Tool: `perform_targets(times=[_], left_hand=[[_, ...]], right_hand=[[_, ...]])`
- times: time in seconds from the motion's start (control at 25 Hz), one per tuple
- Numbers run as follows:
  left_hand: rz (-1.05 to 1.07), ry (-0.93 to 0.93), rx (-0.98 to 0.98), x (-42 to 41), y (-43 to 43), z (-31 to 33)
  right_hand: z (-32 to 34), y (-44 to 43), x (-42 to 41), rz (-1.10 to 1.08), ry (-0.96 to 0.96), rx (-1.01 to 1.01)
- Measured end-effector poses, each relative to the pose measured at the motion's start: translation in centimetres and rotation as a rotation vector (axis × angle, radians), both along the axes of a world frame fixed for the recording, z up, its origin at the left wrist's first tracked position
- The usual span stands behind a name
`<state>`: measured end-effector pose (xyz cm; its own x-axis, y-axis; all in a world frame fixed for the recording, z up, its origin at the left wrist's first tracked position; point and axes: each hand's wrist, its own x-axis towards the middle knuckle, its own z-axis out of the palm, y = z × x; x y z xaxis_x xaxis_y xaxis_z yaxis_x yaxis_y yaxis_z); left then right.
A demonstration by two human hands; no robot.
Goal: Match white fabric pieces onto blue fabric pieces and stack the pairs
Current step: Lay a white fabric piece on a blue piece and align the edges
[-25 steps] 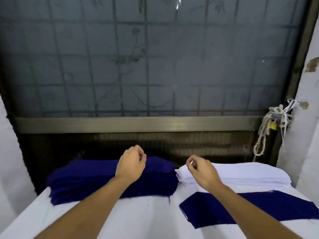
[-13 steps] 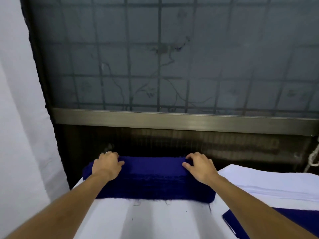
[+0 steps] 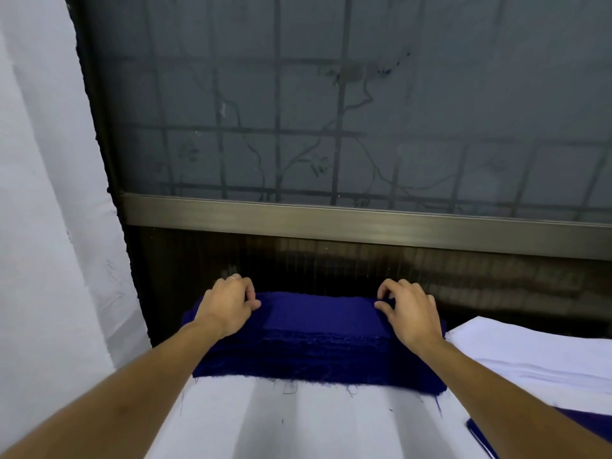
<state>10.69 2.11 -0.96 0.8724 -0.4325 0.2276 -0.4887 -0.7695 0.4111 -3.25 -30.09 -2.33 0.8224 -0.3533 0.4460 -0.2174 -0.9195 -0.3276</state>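
Note:
A thick stack of dark blue fabric pieces [image 3: 318,346] lies at the far edge of the white-covered table [image 3: 298,422]. My left hand [image 3: 228,304] sits on the stack's far left corner, fingers curled and pinching the top blue piece. At the far right corner my right hand [image 3: 409,313] pinches the same top layer between thumb and fingers. A stack of white fabric pieces [image 3: 536,356] lies just right of the blue stack. A single blue piece [image 3: 592,425] shows at the lower right, partly hidden by my right forearm.
A dark metal window frame [image 3: 364,223] with frosted glass and bars rises right behind the table. A white wall [image 3: 49,226] closes off the left side. The table's near part is covered in creased white cloth.
The view swung left from the white stack to the blue stack. Both hands went from hovering to the blue stack's far corners, and the fingers have now curled onto its top layer.

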Motion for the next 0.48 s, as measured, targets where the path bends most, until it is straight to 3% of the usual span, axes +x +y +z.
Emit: perform_targets(times=[0.24, 0.48], left_hand=[[-0.159, -0.065, 0.010, 0.0, 0.5, 0.3], [-0.082, -0.068, -0.106, -1.0, 0.2, 2.2]], right_hand=[[0.2, 0.3, -0.1, -0.021, -0.026, -0.053], [0.0, 0.6, 0.1, -0.014, 0.007, -0.108]])
